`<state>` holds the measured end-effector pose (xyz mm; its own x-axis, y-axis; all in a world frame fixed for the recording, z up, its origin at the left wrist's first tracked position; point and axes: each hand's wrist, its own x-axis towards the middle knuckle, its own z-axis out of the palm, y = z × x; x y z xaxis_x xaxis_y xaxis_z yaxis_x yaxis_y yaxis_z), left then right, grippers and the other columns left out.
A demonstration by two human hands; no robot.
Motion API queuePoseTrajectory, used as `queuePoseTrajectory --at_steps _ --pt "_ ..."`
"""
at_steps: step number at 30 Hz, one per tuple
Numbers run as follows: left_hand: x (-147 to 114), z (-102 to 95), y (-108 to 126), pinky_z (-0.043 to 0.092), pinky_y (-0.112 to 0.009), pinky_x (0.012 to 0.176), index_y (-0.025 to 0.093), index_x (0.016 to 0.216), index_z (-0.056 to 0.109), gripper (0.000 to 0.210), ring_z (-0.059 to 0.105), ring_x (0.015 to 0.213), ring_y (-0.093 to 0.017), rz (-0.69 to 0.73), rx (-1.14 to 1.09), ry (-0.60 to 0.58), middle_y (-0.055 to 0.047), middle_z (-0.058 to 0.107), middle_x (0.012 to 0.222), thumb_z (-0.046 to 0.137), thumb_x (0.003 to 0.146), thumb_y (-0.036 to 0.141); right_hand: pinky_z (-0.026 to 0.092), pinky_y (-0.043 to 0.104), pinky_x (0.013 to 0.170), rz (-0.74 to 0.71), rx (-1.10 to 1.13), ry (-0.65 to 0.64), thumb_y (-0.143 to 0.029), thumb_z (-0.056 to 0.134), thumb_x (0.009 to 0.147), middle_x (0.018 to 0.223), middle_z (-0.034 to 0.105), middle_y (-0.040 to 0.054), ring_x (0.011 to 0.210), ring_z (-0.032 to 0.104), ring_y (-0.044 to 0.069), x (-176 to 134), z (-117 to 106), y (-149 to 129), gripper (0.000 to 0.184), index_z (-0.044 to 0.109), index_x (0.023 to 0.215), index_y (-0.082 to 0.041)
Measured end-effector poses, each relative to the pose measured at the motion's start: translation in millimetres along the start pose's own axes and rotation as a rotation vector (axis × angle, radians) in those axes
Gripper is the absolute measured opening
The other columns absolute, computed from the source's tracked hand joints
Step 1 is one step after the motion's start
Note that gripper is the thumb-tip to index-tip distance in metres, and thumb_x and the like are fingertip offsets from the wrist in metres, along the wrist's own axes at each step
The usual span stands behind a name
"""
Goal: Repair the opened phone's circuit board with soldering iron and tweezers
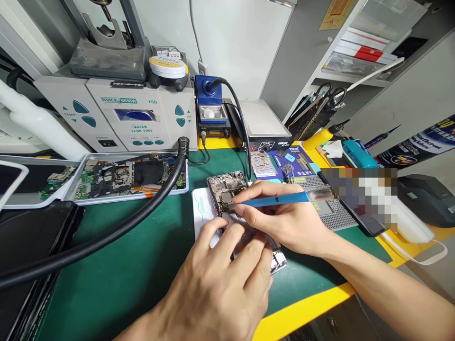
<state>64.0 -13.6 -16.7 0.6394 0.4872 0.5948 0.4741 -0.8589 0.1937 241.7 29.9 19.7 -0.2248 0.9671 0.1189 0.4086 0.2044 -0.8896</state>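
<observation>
An opened smartphone (224, 185) lies on the green mat with its circuit board and metal shields bare at the far end. My left hand (220, 279) is laid over the phone's lower part, its bent fingers gripping it and hiding much of its middle. Between thumb and fingers, my right hand (287, 220) pinches a blue-handled pry tool (273, 200). The tool's narrow metal end touches or nearly touches the board; its broad metal blade points right. Partly under the phone is a white and light-blue pad (201, 210).
Left, a thick black hose (142, 213) crosses the mat from a hot-air station (117, 113). A tray (81, 192) holds circuit boards. Behind are a soldering station (213, 113) and a flat-topped box (265, 123). Another phone (369, 220) and a perforated metal plate (341, 220) lie right.
</observation>
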Motion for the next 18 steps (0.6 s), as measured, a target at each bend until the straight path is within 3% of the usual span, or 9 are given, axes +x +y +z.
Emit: queuePoseTrajectory --at_steps 5,9,14,18 --pt "1.1 1.5 0.8 0.047 -0.051 0.087 0.015 0.109 0.076 0.022 0.061 0.090 -0.026 -0.008 0.007 0.002 -0.004 0.075 0.100 0.065 0.092 0.025 0.051 0.015 0.055 0.026 0.023 0.018 -0.019 0.074 0.087 0.084 0.076 0.0000 0.070 0.068 0.010 -0.3 0.9 0.4 0.006 0.078 0.091 -0.017" --pt "1.4 2.0 2.0 0.048 -0.051 0.086 0.014 0.108 0.076 0.021 0.062 0.090 -0.027 -0.026 0.006 -0.013 -0.005 0.075 0.099 0.066 0.092 0.023 0.054 0.015 0.063 0.013 0.003 0.004 -0.021 0.076 0.086 0.084 0.077 0.0000 0.075 0.069 0.010 0.5 0.5 -0.2 0.008 0.079 0.092 -0.017" --pt "1.9 2.8 0.5 0.048 -0.052 0.088 0.014 0.109 0.076 0.022 0.063 0.093 -0.027 0.002 0.006 0.023 -0.005 0.076 0.103 0.065 0.093 0.025 0.051 0.015 0.054 0.047 0.050 0.015 -0.020 0.074 0.088 0.083 0.076 0.0003 0.069 0.068 0.010 0.6 0.4 -0.6 0.006 0.078 0.091 -0.017" --pt "0.5 1.6 1.2 0.048 -0.051 0.089 0.014 0.110 0.076 0.023 0.064 0.092 -0.027 -0.011 0.013 -0.002 -0.005 0.076 0.102 0.063 0.093 0.023 0.053 0.018 0.061 0.026 0.013 0.008 -0.020 0.076 0.086 0.083 0.076 0.0010 0.074 0.069 0.012 1.3 1.0 -0.6 0.007 0.079 0.091 -0.017"
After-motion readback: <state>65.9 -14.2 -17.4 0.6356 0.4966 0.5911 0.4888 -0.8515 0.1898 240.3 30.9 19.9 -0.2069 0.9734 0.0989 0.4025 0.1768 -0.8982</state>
